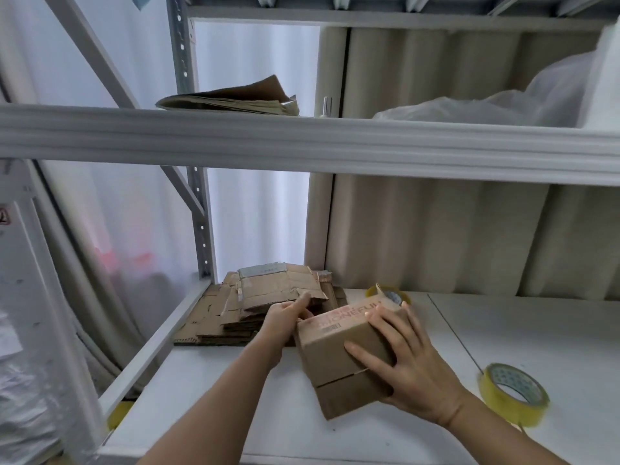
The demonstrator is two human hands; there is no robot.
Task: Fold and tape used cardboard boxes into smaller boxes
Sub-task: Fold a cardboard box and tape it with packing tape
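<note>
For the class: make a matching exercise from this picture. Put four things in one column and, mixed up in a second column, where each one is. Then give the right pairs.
Things:
1. small cardboard box
2. near roll of yellow tape
3. stack of flattened cardboard
4. folded brown paper

Places:
A. on the upper shelf
B. on the white surface, right of the right hand
C. between both hands
D. at the back left of the white surface, behind the left hand

Pairs: 1-C, 2-B, 3-D, 4-A

1. Soft daylight came through the pale curtain (258,226) behind; the scene was bright, with faint shadows.
2. The shelf beam (302,142) bowed from wide-angle distortion.
3. The left edge looked blurred, perhaps from motion.
</note>
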